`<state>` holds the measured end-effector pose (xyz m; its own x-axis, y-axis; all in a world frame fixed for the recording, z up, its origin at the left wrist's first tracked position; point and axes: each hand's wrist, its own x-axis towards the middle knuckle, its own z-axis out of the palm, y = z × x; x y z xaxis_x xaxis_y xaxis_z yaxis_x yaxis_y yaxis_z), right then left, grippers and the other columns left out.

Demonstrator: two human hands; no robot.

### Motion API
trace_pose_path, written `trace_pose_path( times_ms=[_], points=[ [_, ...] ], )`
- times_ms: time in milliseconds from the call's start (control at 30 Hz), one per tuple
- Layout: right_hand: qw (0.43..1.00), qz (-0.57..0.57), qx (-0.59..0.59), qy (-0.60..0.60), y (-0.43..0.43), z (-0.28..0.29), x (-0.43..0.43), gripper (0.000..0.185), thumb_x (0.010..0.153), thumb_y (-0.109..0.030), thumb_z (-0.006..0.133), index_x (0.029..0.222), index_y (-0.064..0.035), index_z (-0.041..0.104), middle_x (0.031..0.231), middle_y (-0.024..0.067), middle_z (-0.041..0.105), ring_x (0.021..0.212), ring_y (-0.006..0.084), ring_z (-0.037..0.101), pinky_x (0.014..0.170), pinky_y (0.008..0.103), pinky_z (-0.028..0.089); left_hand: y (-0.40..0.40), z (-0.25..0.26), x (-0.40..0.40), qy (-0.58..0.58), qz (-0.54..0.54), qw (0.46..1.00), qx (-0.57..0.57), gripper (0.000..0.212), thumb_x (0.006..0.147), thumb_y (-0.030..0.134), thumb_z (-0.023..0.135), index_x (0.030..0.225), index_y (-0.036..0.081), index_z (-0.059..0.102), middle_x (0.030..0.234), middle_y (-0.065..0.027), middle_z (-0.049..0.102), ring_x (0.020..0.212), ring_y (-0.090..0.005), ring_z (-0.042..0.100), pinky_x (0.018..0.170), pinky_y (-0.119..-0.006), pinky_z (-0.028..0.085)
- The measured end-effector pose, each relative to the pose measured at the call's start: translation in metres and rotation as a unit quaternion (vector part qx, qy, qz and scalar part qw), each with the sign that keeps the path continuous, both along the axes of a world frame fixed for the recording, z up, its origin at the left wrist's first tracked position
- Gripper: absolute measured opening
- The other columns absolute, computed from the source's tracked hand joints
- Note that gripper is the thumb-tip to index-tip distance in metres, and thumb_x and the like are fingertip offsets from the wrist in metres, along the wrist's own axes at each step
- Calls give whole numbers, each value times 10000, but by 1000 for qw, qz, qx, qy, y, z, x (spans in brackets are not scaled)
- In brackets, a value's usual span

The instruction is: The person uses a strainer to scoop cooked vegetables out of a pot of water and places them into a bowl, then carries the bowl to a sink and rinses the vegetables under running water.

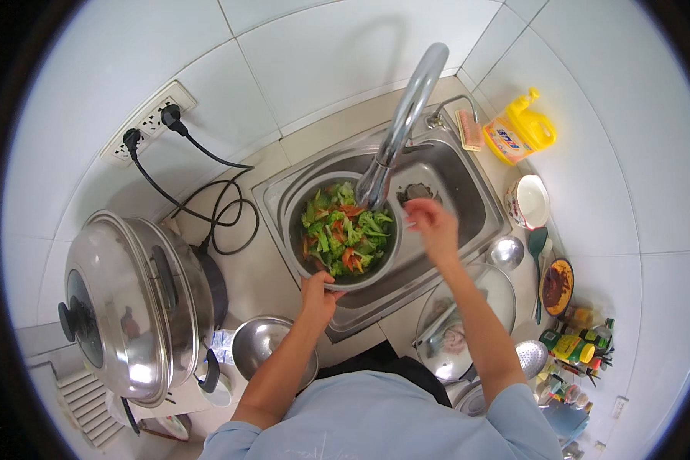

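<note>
A round metal bowl point(395, 251) rests in the stainless steel sink, holding broccoli florets point(351, 230) mixed with orange-red vegetable slices, likely carrot. My left hand point(319, 290) grips its near rim, fingers against the outer wall. To the right of the bowl, my right hand point(433, 227) is blurred, its fingers partly curled, over the sink basin and close to the drain point(418, 192), where small dark bits lie. The chrome faucet point(408, 109) arches over the sink, its spout head above the bowl's far right part.
A large steel steamer pot point(126, 310) stands left, below sockets with black cords point(230, 201). An empty steel bowl point(259, 339) sits near my left forearm. Right of the sink are a yellow detergent bottle point(517, 129), a patterned bowl point(532, 201), a ladle point(506, 253) and a glass lid point(494, 293).
</note>
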<state>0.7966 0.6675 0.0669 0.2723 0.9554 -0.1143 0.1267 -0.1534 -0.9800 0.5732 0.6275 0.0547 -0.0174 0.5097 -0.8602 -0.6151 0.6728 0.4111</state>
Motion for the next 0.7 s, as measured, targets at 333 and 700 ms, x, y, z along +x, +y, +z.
trace_pose_path(
  times_ms=[333, 700],
  points=[
    [828, 206, 63, -517, -12, -39, -90, 256, 694, -104, 479, 936, -78, 560, 855, 85, 564, 844, 256, 540, 666, 405, 441, -5, -3, 10, -27, -83, 994, 69, 532, 645, -50, 469, 1116, 87, 262, 966, -127, 349, 857, -288, 453, 746, -452, 447],
    [796, 360, -79, -481, -1, -5, -81, 206, 680, -94, 530, 886, -80, 544, 863, 100, 532, 855, 275, 528, 649, 390, 469, -13, 6, 11, -42, -57, 997, 14, 481, 656, -54, 479, 1055, 87, 249, 892, -110, 373, 793, -274, 462, 757, -489, 428]
  ],
)
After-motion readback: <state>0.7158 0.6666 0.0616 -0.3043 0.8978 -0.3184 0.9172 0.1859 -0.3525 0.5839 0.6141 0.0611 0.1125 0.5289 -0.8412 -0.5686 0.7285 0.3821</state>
